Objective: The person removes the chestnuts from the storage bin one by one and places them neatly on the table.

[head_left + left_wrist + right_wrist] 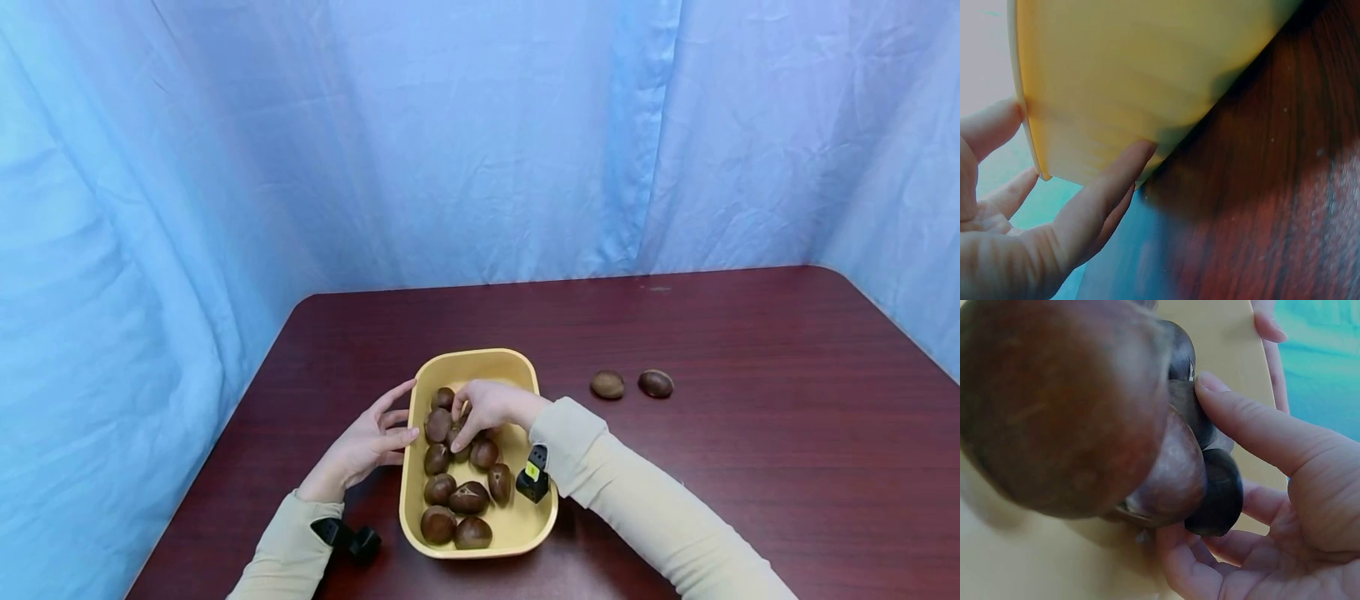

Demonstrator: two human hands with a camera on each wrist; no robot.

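Lower centre, right hand (486,408) pinches a glossy brown chestnut (459,443) inside the yellow plastic tray (517,523), while open left hand (366,446) touches its outer wall.

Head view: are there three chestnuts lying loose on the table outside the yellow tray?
No, only two chestnuts lie on the table, to the right of the yellow tray.

Chestnut (1054,406) just beside the right hand's fingers (1254,425), a blurred mass cut off by the frame's top and left edges.
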